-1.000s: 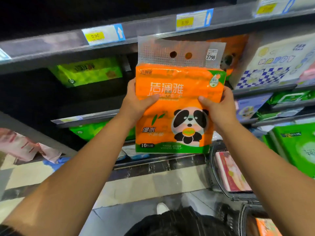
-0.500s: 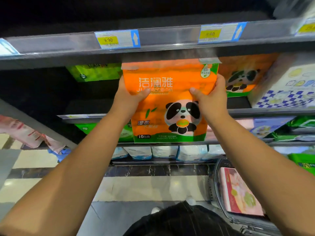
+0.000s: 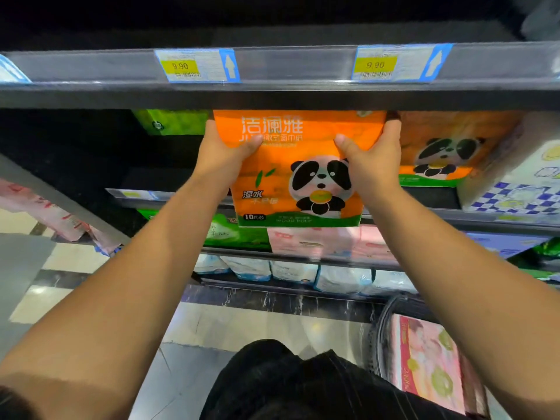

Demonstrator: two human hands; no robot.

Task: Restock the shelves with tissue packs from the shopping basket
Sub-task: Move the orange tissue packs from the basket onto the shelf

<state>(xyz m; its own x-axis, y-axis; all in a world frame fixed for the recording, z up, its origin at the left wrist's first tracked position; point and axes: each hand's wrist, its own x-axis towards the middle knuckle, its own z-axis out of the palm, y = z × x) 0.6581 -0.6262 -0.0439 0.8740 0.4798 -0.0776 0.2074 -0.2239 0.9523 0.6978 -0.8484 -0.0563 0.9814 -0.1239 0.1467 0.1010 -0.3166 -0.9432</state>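
Observation:
An orange tissue pack (image 3: 281, 177) with a panda print is held upright in front of the shelf opening. My left hand (image 3: 224, 156) grips its left edge, thumb on the front. My right hand (image 3: 372, 159) grips its right edge, thumb on the front too. The pack's top is hidden behind the grey shelf rail (image 3: 278, 98) above. A matching orange panda pack (image 3: 439, 153) stands on the shelf just to the right. The dark shopping basket (image 3: 381, 328) sits at the lower right with a pink tissue pack (image 3: 424, 359) inside.
Price tags (image 3: 197, 65) reading 9.90 line the upper rail. A green pack (image 3: 172, 121) sits deep on the left, a white checked pack (image 3: 515, 177) on the right. Lower shelves hold green, pink (image 3: 318, 241) and white packs. Tiled floor lies below.
Both hands have carried the orange pack up and forward towards the shelf; its clear header strip and top edge have gone behind the upper rail.

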